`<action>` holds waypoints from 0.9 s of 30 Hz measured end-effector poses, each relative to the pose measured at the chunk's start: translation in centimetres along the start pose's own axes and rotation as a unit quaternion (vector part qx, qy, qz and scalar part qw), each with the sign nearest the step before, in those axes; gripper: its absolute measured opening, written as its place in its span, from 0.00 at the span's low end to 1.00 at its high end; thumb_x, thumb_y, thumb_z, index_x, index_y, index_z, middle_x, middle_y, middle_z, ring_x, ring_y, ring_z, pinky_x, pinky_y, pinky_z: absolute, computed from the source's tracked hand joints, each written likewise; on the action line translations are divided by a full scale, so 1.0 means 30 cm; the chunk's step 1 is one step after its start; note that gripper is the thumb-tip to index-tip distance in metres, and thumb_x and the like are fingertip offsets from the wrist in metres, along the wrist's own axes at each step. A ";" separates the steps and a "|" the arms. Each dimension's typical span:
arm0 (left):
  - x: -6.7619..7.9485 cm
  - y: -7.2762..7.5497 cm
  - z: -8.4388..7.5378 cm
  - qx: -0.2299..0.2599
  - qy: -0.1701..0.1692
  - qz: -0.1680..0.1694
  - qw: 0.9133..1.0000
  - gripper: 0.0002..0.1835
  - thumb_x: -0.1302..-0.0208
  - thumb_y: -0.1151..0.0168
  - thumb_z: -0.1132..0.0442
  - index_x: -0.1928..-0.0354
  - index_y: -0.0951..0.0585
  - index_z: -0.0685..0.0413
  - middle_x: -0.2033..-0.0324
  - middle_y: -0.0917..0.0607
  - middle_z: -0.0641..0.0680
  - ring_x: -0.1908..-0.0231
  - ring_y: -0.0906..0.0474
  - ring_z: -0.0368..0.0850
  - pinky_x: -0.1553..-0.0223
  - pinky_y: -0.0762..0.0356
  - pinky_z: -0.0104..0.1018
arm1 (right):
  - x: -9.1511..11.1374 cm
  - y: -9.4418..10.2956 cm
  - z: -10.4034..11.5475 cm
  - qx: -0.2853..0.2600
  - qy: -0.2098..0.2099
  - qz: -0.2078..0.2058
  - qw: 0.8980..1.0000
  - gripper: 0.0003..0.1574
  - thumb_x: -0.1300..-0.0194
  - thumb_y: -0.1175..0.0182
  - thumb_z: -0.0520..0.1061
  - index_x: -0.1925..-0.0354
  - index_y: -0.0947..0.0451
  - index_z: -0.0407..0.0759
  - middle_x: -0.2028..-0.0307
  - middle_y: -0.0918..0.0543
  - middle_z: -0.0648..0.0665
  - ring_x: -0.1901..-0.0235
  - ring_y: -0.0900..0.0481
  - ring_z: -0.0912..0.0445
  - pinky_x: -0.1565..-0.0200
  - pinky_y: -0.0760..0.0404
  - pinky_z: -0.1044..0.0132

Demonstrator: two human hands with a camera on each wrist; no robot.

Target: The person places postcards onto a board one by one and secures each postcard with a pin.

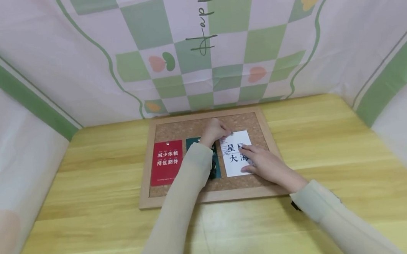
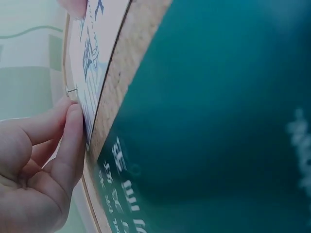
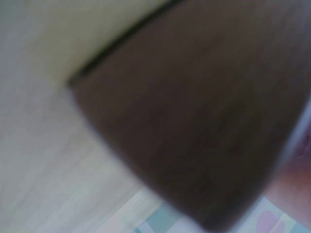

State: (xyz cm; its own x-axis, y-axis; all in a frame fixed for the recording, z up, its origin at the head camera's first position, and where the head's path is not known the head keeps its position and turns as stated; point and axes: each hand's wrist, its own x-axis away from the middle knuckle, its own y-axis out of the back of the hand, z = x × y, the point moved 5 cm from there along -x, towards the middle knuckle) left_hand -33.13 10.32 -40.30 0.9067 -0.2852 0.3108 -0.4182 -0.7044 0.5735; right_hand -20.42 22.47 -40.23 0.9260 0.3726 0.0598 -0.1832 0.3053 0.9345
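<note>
My left hand [image 1: 215, 132] reaches to the top edge of a white card [image 1: 235, 163] with dark printed characters. In the left wrist view, its thumb and forefinger [image 2: 73, 116] come together right beside a pushpin [image 2: 71, 91], whose shaft stands out from the card. Whether the fingertips grip the pin or the card's edge cannot be made out. My right hand [image 1: 264, 160] rests on the card's right side, fingers extended. The card lies on a wood-framed corkboard [image 1: 210, 186]. My left arm partly covers a dark green card [image 2: 209, 107] beside it.
A red card [image 1: 164, 171] with a pin at its top lies on the board's left. The board sits on a wood-grain table [image 1: 88, 179]. Behind it hangs a checked green-and-white cloth [image 1: 197, 81]. The right wrist view is mostly blurred by something dark [image 3: 189, 121] close up.
</note>
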 end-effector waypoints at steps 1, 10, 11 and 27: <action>0.000 0.001 -0.002 -0.002 -0.002 0.000 1.000 0.07 0.39 0.35 0.63 0.63 0.13 0.59 0.64 0.12 0.57 0.77 0.27 0.37 0.76 0.32 0.24 | -0.001 0.003 0.001 -0.001 0.001 -0.001 1.000 0.40 0.38 0.38 0.53 0.35 0.34 0.33 0.35 0.33 0.29 0.36 0.34 0.33 0.37 0.34 0.40; 0.005 0.002 -0.003 -0.006 -0.008 0.000 1.000 0.07 0.39 0.35 0.62 0.64 0.12 0.56 0.64 0.12 0.55 0.72 0.28 0.38 0.73 0.34 0.25 | 0.002 0.010 0.007 0.000 0.008 0.002 1.000 0.40 0.38 0.38 0.53 0.35 0.34 0.32 0.35 0.33 0.29 0.36 0.34 0.33 0.37 0.34 0.39; 0.006 0.003 -0.002 -0.007 -0.008 0.001 1.000 0.07 0.39 0.35 0.62 0.63 0.12 0.56 0.64 0.12 0.55 0.72 0.27 0.39 0.73 0.34 0.24 | 0.002 0.009 0.008 0.000 0.008 0.002 1.000 0.40 0.38 0.38 0.53 0.35 0.34 0.32 0.35 0.33 0.29 0.36 0.34 0.33 0.37 0.34 0.39; 0.000 -0.002 0.006 -0.010 0.009 0.003 1.000 0.10 0.39 0.34 0.58 0.67 0.13 0.58 0.80 0.20 0.48 0.77 0.30 0.39 0.74 0.34 0.27 | 0.004 0.005 0.004 -0.006 0.001 0.000 1.000 0.40 0.38 0.38 0.53 0.35 0.35 0.33 0.34 0.33 0.29 0.36 0.35 0.33 0.36 0.35 0.39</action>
State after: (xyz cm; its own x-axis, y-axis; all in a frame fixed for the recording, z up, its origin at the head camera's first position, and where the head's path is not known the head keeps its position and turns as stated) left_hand -33.07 10.25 -40.48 0.9033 -0.2778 0.3269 -0.4244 -0.6897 0.5866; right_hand -20.29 22.46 -40.03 0.9253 0.3747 0.0586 -0.1871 0.3166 0.9299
